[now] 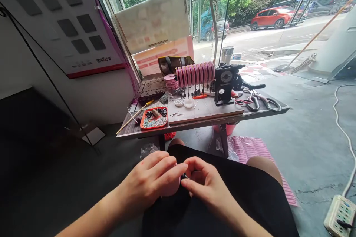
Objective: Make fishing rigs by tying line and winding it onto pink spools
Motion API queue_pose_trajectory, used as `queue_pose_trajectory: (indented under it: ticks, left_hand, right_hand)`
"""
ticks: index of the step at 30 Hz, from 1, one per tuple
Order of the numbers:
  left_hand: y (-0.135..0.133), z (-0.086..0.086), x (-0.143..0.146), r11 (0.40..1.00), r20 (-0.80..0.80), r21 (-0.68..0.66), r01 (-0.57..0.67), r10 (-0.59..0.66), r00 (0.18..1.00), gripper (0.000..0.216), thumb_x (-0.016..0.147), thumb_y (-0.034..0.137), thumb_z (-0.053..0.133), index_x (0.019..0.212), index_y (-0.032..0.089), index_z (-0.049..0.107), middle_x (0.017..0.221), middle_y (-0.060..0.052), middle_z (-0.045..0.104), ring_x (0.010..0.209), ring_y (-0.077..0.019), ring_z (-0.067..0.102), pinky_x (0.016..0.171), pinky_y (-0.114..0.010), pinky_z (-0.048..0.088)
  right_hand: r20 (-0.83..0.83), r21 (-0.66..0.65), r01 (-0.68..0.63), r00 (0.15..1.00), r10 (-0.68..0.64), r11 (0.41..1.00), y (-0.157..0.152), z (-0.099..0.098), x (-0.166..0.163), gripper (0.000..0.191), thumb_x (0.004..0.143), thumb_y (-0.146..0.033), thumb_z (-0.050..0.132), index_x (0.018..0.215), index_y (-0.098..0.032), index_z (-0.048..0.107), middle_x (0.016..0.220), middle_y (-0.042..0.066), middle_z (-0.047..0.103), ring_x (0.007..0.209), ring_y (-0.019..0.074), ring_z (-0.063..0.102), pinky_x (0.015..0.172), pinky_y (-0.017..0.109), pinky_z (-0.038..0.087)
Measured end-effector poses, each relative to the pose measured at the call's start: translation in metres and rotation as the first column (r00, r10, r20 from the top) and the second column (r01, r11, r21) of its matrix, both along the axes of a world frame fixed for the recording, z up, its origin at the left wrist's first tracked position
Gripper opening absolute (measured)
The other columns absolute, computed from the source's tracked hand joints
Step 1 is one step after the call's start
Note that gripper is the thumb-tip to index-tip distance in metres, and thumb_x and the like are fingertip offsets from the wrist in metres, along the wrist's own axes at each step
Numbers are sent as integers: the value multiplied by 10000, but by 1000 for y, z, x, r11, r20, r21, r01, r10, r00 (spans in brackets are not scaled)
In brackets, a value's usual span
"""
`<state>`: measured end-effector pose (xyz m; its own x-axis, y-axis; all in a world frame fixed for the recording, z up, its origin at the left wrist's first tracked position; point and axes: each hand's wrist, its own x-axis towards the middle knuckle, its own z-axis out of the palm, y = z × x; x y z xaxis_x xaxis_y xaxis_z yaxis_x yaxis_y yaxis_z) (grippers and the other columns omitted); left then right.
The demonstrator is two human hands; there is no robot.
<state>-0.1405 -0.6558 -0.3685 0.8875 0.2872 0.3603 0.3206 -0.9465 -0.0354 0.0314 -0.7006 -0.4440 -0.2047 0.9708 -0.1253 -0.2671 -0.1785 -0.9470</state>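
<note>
Above my lap, my left hand (152, 177) is closed around a round pink spool (171, 189), mostly covered by the fingers. My right hand (207, 181) meets it from the right, thumb and fingers pinched at a small black piece (183, 176) by the spool's edge. What kind of piece it is, I cannot make out. On the low table (130, 129) beyond my hands stands a black hand-cranked winder (224, 87) with a row of similar pink spools (194, 76) on its shaft. Small black parts hang on threads below that row.
An orange tray (144, 123) of beads and small parts sits at the table's left, beside a wooden stick (133, 118). Scissors (253, 100) lie at the right end. Pink-striped wrapped packs (250, 148) are on the floor. A power strip (339, 214) lies at far right.
</note>
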Motion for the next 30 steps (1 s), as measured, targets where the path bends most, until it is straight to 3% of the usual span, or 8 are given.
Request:
queue_pose_trajectory:
  ticks: [3, 7, 9, 12, 17, 21, 25, 30]
  left_hand:
    - [5, -2, 2, 1000, -12, -22, -4, 4, 1000, 327, 849, 57, 431, 1162, 118, 501, 952, -77, 637, 906, -189, 555, 849, -328, 514]
    - [9, -8, -1, 994, -64, -94, -58, 52, 997, 480, 758, -34, 396, 1199, 137, 474, 1018, -71, 624, 963, -198, 543, 888, -339, 505]
    - [11, -12, -2, 990, -78, -119, -76, 67, 995, 517, 722, -44, 399, 1198, 142, 471, 1031, -69, 622, 971, -203, 540, 887, -342, 507]
    - [13, -14, -3, 990, -86, -129, -65, 54, 995, 530, 704, -44, 414, 1201, 132, 465, 1037, -77, 623, 973, -206, 538, 891, -348, 505]
    - [14, -13, 2, 986, -112, -156, -57, 40, 993, 543, 695, -53, 432, 1203, 135, 458, 1021, -68, 628, 956, -197, 541, 889, -326, 502]
    - [16, -14, 4, 988, -97, -150, -37, 23, 995, 547, 697, -51, 421, 1211, 136, 452, 1007, -70, 630, 937, -197, 545, 876, -328, 507]
    - [20, -18, 2, 982, -99, -178, -62, 45, 994, 529, 709, -50, 411, 1206, 124, 453, 1012, -82, 618, 955, -197, 535, 881, -340, 504]
    - [22, -19, 3, 981, -81, -186, -59, 44, 996, 475, 753, -51, 395, 1193, 115, 456, 1012, -85, 619, 952, -183, 535, 885, -336, 498]
  right_hand:
    - [109, 53, 35, 993, -40, 998, 3, -3, 0, 171, 728, -303, 634, 809, -167, 570, 640, -40, 443, 514, 81, 430, 459, 202, 336]
    - [308, 294, 71, 937, -165, 953, 5, -7, 1, 126, 796, -279, 569, 793, -165, 623, 642, -5, 521, 539, 98, 462, 492, 216, 352]
    - [346, 348, 69, 918, -197, 935, 6, -10, 1, 156, 832, -282, 528, 799, -163, 623, 666, 15, 562, 555, 107, 493, 517, 222, 378]
    - [269, 229, 70, 954, -132, 971, 8, -13, 1, 209, 861, -341, 489, 800, -161, 575, 624, -2, 539, 478, 91, 483, 466, 211, 372]
    - [-81, -47, 17, 996, -20, 999, 16, -16, 2, 299, 828, -450, 531, 749, -170, 460, 597, -40, 507, 429, 76, 518, 430, 183, 371]
    - [-179, -103, -6, 984, -13, 995, 20, -18, 4, 343, 806, -488, 548, 744, -176, 418, 576, -46, 530, 394, 76, 520, 412, 180, 382]
    - [-156, -105, 54, 985, -70, 993, 20, -18, 9, 345, 820, -492, 532, 754, -175, 412, 631, -37, 560, 428, 71, 547, 439, 174, 395]
    - [-198, -125, 14, 979, -39, 992, 21, -18, 17, 332, 833, -485, 520, 785, -179, 400, 678, -20, 604, 457, 75, 567, 482, 186, 408]
